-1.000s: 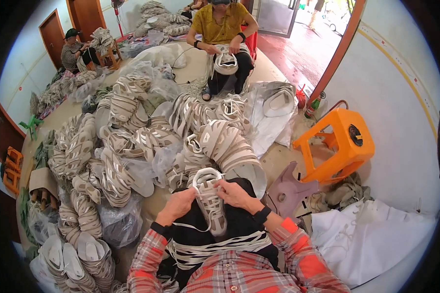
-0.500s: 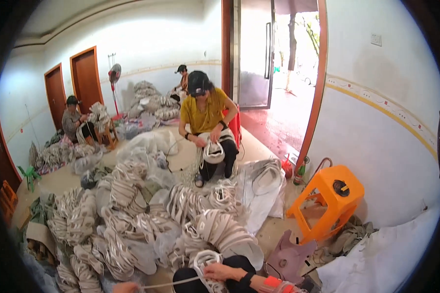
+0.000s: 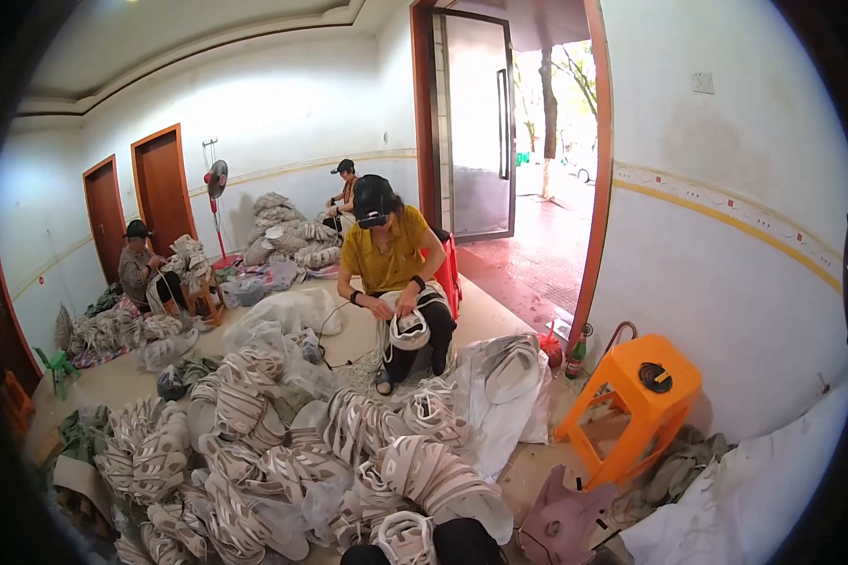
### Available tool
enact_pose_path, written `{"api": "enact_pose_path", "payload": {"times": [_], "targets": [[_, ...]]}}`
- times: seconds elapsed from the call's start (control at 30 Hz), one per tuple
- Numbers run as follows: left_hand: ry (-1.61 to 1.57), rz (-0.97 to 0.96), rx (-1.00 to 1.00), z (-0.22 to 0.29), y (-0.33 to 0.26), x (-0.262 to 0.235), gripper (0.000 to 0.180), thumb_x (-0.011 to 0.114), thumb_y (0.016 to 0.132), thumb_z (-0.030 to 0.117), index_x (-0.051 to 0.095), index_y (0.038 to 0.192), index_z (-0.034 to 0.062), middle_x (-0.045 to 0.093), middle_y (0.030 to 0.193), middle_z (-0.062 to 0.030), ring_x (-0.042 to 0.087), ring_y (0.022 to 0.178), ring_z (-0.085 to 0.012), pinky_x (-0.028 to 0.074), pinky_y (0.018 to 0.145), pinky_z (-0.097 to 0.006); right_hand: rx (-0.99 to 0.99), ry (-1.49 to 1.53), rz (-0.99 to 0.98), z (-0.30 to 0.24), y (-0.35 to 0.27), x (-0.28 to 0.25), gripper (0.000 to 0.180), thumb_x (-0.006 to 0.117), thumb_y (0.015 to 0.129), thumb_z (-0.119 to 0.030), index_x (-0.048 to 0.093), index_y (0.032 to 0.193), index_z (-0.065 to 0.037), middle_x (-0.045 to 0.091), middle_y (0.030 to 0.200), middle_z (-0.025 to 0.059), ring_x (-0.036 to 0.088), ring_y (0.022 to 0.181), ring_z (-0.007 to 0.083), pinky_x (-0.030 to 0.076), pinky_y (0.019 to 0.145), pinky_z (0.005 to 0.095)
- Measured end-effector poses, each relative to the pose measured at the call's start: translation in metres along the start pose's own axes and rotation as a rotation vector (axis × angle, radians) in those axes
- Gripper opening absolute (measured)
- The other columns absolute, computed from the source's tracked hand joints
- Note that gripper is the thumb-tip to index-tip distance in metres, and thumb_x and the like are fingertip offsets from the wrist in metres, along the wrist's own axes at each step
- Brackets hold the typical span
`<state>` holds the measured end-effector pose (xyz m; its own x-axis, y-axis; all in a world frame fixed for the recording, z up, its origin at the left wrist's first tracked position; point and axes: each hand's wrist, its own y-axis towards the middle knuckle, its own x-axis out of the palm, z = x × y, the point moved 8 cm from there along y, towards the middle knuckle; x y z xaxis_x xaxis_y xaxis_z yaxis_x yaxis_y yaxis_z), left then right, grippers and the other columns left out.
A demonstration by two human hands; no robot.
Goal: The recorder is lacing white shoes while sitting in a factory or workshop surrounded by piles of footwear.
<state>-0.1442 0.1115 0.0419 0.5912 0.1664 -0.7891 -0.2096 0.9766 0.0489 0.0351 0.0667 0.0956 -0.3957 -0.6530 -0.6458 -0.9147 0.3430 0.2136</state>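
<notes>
A beige shoe upper (image 3: 406, 539) rests between my dark-clad knees (image 3: 468, 543) at the lower edge, its laced front facing up. Neither of my hands shows; both are below or outside the picture. Right in front of my knees lies a curved stack of beige shoe uppers (image 3: 440, 476), nested one against another. More bundles of the same uppers (image 3: 240, 391) spread over the floor to the left, some in clear plastic bags.
A person in a yellow top (image 3: 386, 254) sits ahead, handling a shoe upper (image 3: 409, 330). Two others work farther back. At right stand an orange stool (image 3: 631, 395) and a green bottle (image 3: 576, 356). A white sack (image 3: 499, 405) and a pinkish stool-like piece (image 3: 561, 523) lie nearer. The door (image 3: 478, 122) is open.
The view has tilted up, so the scene sits lower in it. My hands, which held a pale lace stretched out to the left and the shoe upper, have left the picture.
</notes>
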Motion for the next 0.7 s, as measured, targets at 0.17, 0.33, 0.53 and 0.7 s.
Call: {"api": "enact_pose_path", "payload": {"times": [0.17,0.33,0.53,0.7], "targets": [[-1.134,-0.004,-0.516,0.044,-0.011,0.050,0.018,0.052,0.081,0.009,0.061,0.095,0.0030,0.059,0.074,-0.0107,0.057,0.067,-0.0192,0.045,0.058,-0.033,-0.064,-0.005,-0.187,-0.013,-0.012,0.037,0.021,0.050,0.080,-0.021,0.054,0.075,0.000,0.054,0.069,0.0199,0.052,0.064,0.0370,0.041,0.057,0.0431],[-0.878,-0.228,-0.261,0.059,0.021,0.099,0.014,0.053,0.087,0.014,0.058,0.085,0.0002,0.062,0.067,-0.0075,0.046,0.048,-0.0066,0.036,0.043,-0.021,0.012,0.491,0.057,0.081,-0.044,0.098,0.015,0.048,0.085,-0.016,0.055,0.091,-0.004,0.057,0.070,0.0139,0.059,0.068,0.0257,0.046,0.061,0.0359],[-0.651,-0.291,-0.171,0.084,0.030,0.111,0.016,0.054,0.084,0.013,0.060,0.084,-0.0015,0.063,0.068,-0.0084,0.059,0.059,-0.0139,0.045,0.052,-0.026,0.585,-0.284,0.113,0.115,-0.074,-0.070,0.022,0.049,0.085,-0.022,0.055,0.102,-0.009,0.059,0.067,0.0170,0.059,0.062,0.0352,0.047,0.055,0.0448],[-0.140,-0.033,0.155,0.099,0.023,0.111,0.013,0.058,0.076,0.015,0.063,0.076,0.0032,0.060,0.071,-0.0191,0.058,0.068,-0.0380,0.046,0.060,-0.043,0.625,-0.212,0.304,0.144,-0.064,-0.080,0.023,0.048,0.087,-0.022,0.056,0.100,-0.005,0.060,0.074,0.0209,0.059,0.070,0.0389,0.046,0.061,0.0457]]}}
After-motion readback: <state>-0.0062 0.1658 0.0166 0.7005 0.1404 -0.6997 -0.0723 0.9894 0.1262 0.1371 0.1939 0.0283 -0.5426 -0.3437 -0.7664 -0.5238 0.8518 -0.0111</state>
